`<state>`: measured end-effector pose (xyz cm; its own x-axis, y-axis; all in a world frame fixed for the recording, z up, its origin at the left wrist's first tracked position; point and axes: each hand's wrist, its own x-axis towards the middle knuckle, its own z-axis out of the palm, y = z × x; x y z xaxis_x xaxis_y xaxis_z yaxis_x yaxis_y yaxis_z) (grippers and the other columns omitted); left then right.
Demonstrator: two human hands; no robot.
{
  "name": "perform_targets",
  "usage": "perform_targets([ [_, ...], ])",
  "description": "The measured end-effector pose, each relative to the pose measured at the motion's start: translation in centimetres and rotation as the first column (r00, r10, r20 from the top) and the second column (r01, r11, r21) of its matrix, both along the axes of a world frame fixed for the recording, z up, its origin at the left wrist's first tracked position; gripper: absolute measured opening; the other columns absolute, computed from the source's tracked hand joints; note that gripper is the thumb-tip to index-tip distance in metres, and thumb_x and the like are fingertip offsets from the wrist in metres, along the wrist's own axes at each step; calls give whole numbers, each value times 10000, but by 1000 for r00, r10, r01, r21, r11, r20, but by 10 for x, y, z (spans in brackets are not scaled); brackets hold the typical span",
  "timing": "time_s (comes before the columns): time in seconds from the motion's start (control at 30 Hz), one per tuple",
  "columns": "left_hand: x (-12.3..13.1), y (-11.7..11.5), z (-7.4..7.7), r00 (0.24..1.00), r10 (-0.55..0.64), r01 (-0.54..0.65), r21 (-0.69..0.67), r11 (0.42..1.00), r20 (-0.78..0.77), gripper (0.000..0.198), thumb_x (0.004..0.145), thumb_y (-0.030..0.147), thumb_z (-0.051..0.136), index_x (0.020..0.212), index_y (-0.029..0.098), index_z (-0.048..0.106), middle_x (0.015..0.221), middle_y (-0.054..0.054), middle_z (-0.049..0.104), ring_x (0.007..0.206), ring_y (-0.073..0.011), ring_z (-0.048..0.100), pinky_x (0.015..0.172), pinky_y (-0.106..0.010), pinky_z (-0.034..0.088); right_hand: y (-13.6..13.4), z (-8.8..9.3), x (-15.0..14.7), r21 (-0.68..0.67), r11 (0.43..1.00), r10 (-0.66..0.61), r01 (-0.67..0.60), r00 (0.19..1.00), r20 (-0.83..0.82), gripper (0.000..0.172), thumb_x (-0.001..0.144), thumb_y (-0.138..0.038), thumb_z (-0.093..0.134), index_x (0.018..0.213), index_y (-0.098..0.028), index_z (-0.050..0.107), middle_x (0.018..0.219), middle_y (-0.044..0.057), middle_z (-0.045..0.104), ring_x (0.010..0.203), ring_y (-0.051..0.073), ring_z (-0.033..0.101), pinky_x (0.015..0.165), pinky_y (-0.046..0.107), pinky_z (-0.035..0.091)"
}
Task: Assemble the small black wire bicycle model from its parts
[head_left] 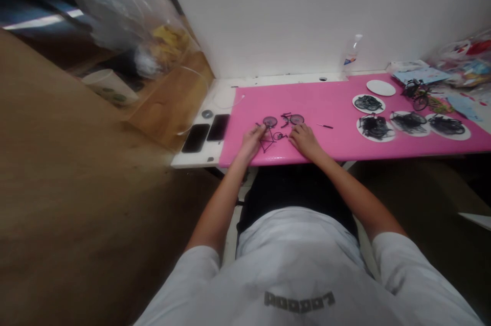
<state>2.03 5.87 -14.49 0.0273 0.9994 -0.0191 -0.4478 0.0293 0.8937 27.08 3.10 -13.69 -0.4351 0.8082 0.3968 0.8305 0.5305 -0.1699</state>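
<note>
My left hand is closed on a thin black miniature bicycle frame, held just over the pink table surface. A small black spoked wheel shows right beyond its fingertips. My right hand rests low over the table with its fingers a little apart; their tips are partly hidden. Beside its thumb is a small round black part with a crank-like arm. Just beyond the fingers lie another little wheel and a dark forked part. A small screwdriver is to the right.
White plates stand at the right, several heaped with black parts. Behind them is an assembled-looking miniature bicycle. A clear bottle stands against the wall. Two phones lie at the left edge, near a wooden box and plastic bags.
</note>
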Motion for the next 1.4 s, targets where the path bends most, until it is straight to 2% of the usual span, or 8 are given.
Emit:
perform_targets([
  [0.4,0,-1,6,998,17,-15,-47,999,54,307,821,359,989,933,129,819,897,-53,785,743,-105,668,742,-230,537,3,-5,5,-40,998,-47,43,995,-91,271,1131,-270,452,1141,-161,701,1292,238,678,1275,412,546,1049,594,514],
  [0.57,6,-5,15,998,-4,6,-37,999,59,318,813,366,998,933,135,815,920,-56,790,731,-112,661,729,-245,537,7,-7,8,-57,998,-9,0,985,-173,310,1129,-298,401,1111,-183,689,1228,222,668,1201,385,555,1008,568,525],
  [0.7,15,-13,24,1000,-21,21,31,999,-1,352,795,397,1020,930,142,818,924,-59,797,739,-124,688,757,-264,568,12,-3,13,-35,998,40,-51,961,-274,381,1154,-367,325,1070,-219,666,1127,181,684,1112,354,573,1044,570,512],
  [0.87,26,-29,39,996,-35,49,165,985,-85,457,726,468,1053,991,155,851,924,-62,809,784,-164,751,840,-323,615,12,19,21,13,999,35,-32,883,-468,553,1165,-648,269,1095,-248,644,1116,144,672,1113,334,583,1103,556,496],
  [1.0,35,-45,57,988,-44,77,225,971,-151,383,756,423,1038,979,165,862,891,-74,812,834,-217,783,882,-380,627,-1,46,21,16,1000,8,2,822,-569,632,1120,-792,276,1073,-266,623,1101,119,663,1123,312,591,1068,506,526],
  [1.2,49,-62,71,985,-6,56,284,957,-173,285,767,353,1035,935,185,878,920,-69,831,867,-218,783,900,-387,635,-29,81,7,82,995,96,-60,821,-562,596,1129,-767,314,1064,-259,617,1082,103,644,1116,296,596,1046,493,545],
  [1.3,54,-67,72,979,6,65,338,939,-203,300,787,395,1018,965,192,886,974,-81,847,888,-217,800,905,-385,651,-38,88,3,105,991,128,-82,817,-562,560,1134,-748,346,1062,-263,617,1079,96,645,1103,295,595,1038,501,539],
  [1.4,57,-70,72,965,76,32,400,916,-252,351,789,463,1007,990,202,884,1014,-84,860,893,-208,813,896,-370,662,-40,89,0,117,987,156,-108,803,-576,503,1132,-727,419,1053,-275,627,1076,84,654,1087,294,596,1022,509,532],
])
